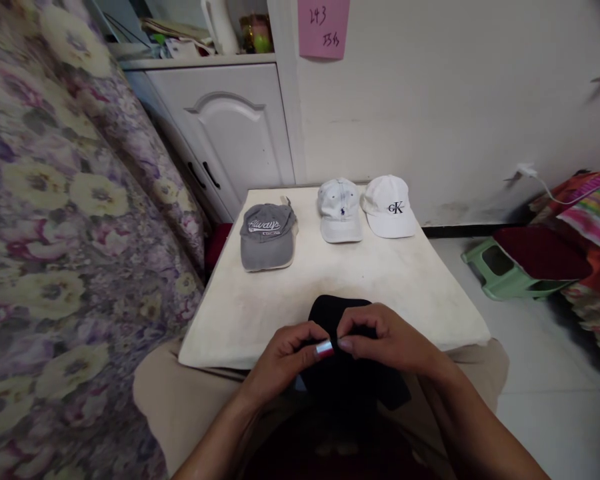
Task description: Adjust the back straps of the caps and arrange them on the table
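A black cap (340, 387) lies over my lap at the near edge of the table. My left hand (293, 353) pinches its strap from the left, and a shiny silver and red piece shows at the thumb. From the right, my right hand (380, 337) pinches the same black cap, its fingertips close to the left ones. Farther back on the table are a grey cap (267, 240) at the left, a pale blue cap (340, 210) near the middle and a white cap (389, 207) beside it.
The cream table (380, 280) stands against the wall. A white cabinet (230, 120) is behind it, and a floral curtain (80, 233) hangs at the left. A green stool (510, 267) with a dark red top sits on the floor at the right.
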Demonstrator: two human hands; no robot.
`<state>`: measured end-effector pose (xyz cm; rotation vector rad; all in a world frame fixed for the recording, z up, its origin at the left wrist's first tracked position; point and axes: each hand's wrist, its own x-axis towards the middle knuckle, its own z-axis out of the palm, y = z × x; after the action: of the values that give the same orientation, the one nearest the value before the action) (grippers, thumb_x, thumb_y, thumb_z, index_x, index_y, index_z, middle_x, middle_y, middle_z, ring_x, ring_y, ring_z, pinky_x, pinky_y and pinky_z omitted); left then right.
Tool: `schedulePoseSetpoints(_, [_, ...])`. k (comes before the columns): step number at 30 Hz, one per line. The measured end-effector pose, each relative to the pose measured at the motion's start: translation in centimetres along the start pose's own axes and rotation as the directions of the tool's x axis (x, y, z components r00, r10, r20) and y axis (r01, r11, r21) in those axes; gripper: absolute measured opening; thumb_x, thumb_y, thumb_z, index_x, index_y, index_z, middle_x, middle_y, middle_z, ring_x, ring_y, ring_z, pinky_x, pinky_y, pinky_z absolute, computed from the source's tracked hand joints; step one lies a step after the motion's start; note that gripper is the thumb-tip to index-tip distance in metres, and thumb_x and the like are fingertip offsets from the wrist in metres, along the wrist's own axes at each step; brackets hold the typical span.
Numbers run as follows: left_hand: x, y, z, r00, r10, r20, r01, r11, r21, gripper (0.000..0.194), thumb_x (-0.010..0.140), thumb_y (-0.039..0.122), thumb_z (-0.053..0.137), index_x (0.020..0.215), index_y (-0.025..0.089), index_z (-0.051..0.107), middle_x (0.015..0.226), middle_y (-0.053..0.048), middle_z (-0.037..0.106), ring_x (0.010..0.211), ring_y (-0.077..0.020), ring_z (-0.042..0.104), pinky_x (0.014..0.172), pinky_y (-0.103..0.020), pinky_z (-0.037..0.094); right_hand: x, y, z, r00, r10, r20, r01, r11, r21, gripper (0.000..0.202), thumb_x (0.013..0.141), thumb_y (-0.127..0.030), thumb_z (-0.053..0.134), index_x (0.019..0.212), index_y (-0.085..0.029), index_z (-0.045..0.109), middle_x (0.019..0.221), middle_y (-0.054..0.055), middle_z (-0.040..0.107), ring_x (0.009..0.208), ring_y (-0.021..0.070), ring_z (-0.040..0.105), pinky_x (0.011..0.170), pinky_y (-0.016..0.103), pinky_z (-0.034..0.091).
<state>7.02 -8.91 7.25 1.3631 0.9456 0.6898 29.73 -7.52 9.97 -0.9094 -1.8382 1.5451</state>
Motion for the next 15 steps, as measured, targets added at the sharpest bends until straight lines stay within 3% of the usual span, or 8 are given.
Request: schedulePoseSetpoints(15, [-0.05, 0.25, 0.25, 0.999, 0.023, 0.042, -0.027, 0.996, 0.089, 0.020, 0.089, 0.037, 0.065, 0.088, 0.018, 0.070, 0.076, 0.001, 0.060, 0.071, -0.0140, 0.048, 0.066, -0.025, 0.035, 0.11, 0.12, -0.50, 0.997, 0.036, 0.066, -0.033, 0.999, -0.034, 0.013, 0.087, -0.027, 0.065, 0.080, -0.017, 0.067, 0.067, -0.004, 0.055, 0.061, 0.0102, 0.046, 0.056, 0.022, 0.033])
